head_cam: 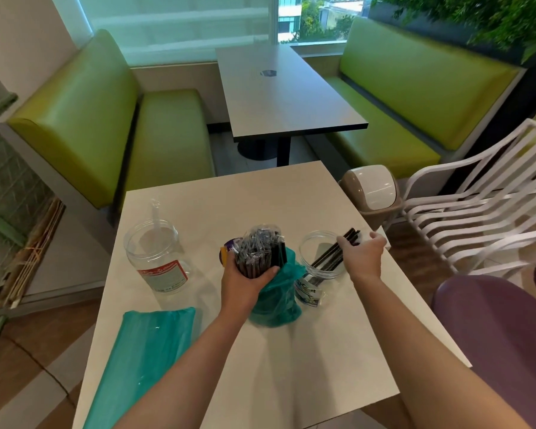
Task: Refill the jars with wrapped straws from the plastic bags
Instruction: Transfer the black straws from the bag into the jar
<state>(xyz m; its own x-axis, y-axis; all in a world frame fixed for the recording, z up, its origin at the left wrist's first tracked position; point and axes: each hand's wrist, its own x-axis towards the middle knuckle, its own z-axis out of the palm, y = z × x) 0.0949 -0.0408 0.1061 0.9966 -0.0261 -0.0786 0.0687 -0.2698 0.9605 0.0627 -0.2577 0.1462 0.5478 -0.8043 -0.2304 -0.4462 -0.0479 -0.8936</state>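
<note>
My left hand (245, 281) grips a bundle of black wrapped straws (259, 250) that stands up out of a teal plastic bag (277, 301) at the middle of the white table (260, 199). My right hand (361, 253) holds a few black straws (348, 239) that slant into a clear jar (317, 261) with a blue label, just right of the bag. A second clear jar (157, 258) with a red label stands to the left with one clear wrapped straw in it. Another teal bag (149, 357) lies flat near the table's left front edge.
A purple and orange lid (228, 250) peeks out behind the bundle. A small swing-top bin (373, 193) stands beyond the table's right corner, beside a white slatted chair (477, 205). A purple chair (492, 329) is at right. Green benches and a grey table (285, 97) lie beyond.
</note>
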